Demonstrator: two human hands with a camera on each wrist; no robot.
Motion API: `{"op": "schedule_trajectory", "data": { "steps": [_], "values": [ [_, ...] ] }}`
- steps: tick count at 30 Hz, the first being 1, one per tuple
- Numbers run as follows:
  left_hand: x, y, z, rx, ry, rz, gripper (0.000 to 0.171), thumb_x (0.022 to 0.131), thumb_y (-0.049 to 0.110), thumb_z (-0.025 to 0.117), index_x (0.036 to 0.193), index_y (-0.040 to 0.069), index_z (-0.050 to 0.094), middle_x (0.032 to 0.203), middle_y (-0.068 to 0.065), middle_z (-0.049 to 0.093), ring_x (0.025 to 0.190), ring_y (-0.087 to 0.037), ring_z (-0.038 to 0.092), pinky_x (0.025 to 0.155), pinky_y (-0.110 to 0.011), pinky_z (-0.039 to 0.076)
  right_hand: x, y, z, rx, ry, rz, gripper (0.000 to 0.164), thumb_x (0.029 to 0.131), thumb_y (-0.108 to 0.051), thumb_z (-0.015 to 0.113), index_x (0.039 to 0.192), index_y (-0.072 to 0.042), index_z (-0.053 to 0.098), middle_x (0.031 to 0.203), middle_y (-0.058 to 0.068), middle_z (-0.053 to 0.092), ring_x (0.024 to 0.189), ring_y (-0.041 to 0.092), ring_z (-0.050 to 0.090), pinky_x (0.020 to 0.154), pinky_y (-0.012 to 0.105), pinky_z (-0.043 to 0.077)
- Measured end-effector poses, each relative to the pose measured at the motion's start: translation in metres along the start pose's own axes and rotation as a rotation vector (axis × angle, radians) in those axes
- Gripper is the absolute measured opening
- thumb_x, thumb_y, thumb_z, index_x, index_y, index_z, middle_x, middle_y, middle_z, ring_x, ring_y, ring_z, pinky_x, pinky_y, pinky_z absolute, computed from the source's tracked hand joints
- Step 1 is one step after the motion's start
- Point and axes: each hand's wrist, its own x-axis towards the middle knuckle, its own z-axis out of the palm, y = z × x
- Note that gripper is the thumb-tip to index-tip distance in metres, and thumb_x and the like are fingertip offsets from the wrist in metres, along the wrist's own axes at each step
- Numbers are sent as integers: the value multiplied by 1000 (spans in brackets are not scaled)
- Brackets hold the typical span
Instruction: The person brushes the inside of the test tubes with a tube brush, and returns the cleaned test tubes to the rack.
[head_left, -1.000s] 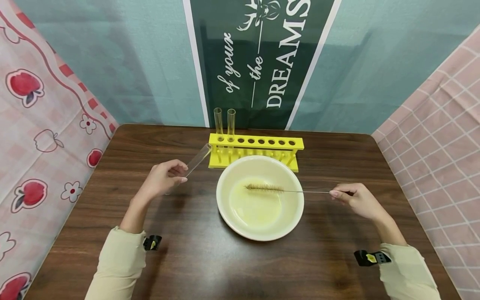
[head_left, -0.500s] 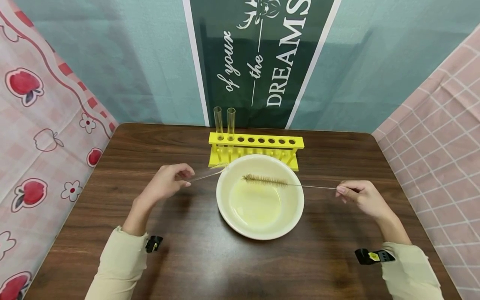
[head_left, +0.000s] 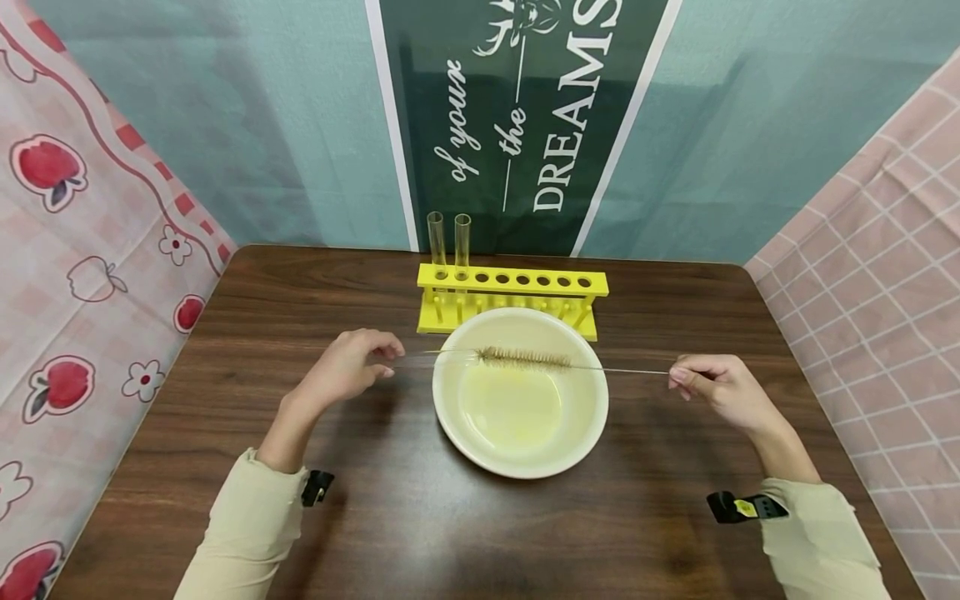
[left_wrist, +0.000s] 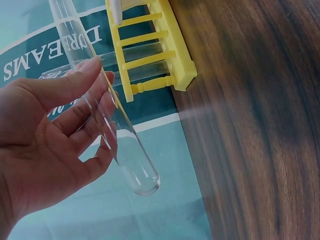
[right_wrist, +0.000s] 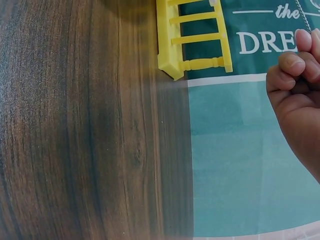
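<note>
My left hand [head_left: 348, 367] pinches a clear glass test tube [left_wrist: 132, 160] between thumb and fingers. Its rounded bottom shows in the left wrist view; in the head view the tube lies almost level, its far end over the bowl and hard to see. With the thumb and fingers of my right hand [head_left: 716, 387] I grip the wire handle of a test tube brush [head_left: 525, 358]. The bristles hang over a white bowl [head_left: 588, 417] of pale yellowish liquid. The brush tip meets the tube's mouth; I cannot tell whether it is inside.
Behind the bowl stands a yellow test tube rack [head_left: 525, 283]. Two glass test tubes, one at the end [head_left: 437, 242] and one beside it [head_left: 462, 242], stand upright in its left holes. The brown wooden table [head_left: 495, 542] ends at hanging cloths on the back and sides.
The test tube has swung from tilted up beside the rack to nearly level, its mouth now over the bowl. The brush has risen slightly and its tip now points at the tube.
</note>
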Motion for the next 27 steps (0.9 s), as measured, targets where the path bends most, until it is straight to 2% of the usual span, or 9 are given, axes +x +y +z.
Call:
{"op": "schedule_trajectory", "data": {
  "steps": [4,9,15,19,27],
  "values": [
    [0,1,2,-6,-12,-4,22,73,-8,70,92,2,66,86,-7,64,82,-25,60,72,-38,48,2,-2,0,-22,-44,-8,34,81,25,44,78,-3,62,62,9,49,55,16,45,46,27,37],
    [-1,1,3,-5,-15,23,24,70,-11,70,90,1,66,84,-7,64,78,-22,59,70,-36,49,5,-4,0,-53,-81,-20,35,80,26,45,76,-4,61,59,10,44,52,21,41,45,28,35],
    [-2,2,3,-11,-28,48,24,69,-11,71,87,3,66,82,-6,64,77,-22,59,69,-35,49,5,-2,0,-79,-82,-12,35,79,26,46,74,-5,61,58,11,43,51,22,40,44,27,34],
    [-2,2,5,-10,-36,43,23,68,-11,72,85,4,66,80,-4,64,76,-21,59,68,-34,49,4,1,0,-106,-73,-1,35,79,26,47,74,-6,60,57,11,43,51,20,41,44,27,35],
    [-2,2,6,21,-22,55,21,68,-9,73,85,3,67,80,-4,65,75,-21,58,67,-34,49,4,3,1,-130,-51,27,35,79,25,48,73,-7,60,57,12,44,50,17,42,42,27,35]
  ]
}}
